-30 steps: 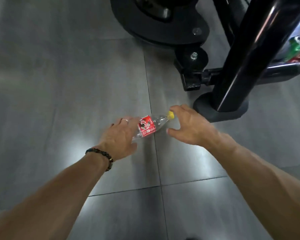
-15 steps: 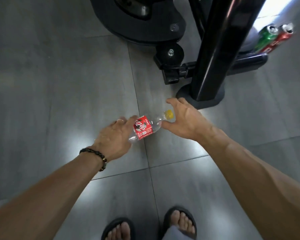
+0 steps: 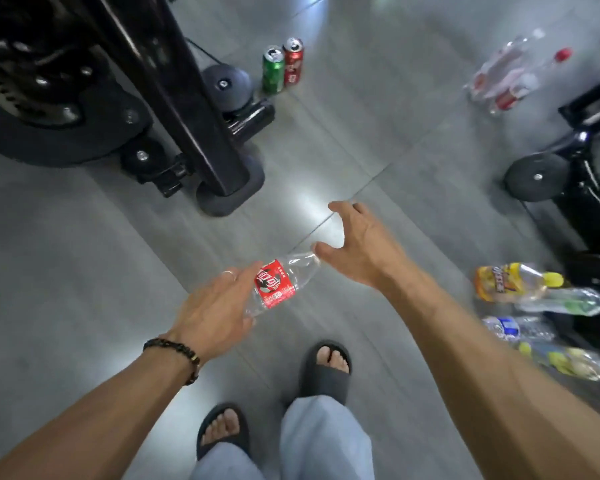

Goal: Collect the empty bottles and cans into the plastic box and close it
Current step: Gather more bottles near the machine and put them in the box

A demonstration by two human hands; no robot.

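A clear plastic bottle with a red label (image 3: 276,284) is held off the floor, tilted, neck pointing up and right. My left hand (image 3: 212,306) grips its lower end. My right hand (image 3: 364,247) is at the neck end with fingers spread wide, the thumb covering the bottle's top so the cap is hidden. A green can (image 3: 272,69) and a red can (image 3: 293,62) stand side by side on the floor further off. Clear bottles with red labels (image 3: 506,74) lie at the far right. The plastic box is not in view.
A black machine frame with a post and round feet (image 3: 201,133) fills the upper left. Another black machine base (image 3: 568,174) stands at the right. Several bottles, one orange-labelled (image 3: 499,282), lie beside it at the right edge. My sandalled feet (image 3: 324,365) are on grey floor tiles.
The view has swung up and right, bringing the cans and the bottles on the right into sight. The bottle has come up off the floor in my left hand, and my right hand's fingers have spread.
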